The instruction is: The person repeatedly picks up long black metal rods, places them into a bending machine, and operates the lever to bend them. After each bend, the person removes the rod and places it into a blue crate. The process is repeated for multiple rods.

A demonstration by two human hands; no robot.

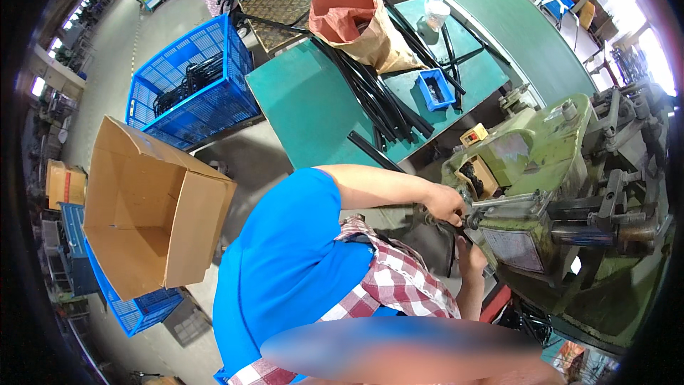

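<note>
Left hand and right hand curl beside the green machine, three o'clock; I cannot tell what either holds; cardboard box, nine o'clock.

- Green worktop brightly, fairly evenly lit.
- Floor shadowed beside the worktop's left edge.
- Windows beyond its right corner glare white.
- Fisheye curving toward a black rim; smeared oval blur low down.

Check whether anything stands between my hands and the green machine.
Nothing visible does: your left hand and right hand are both at the near end of the green machine. Whether they touch it is too small to tell.
</note>
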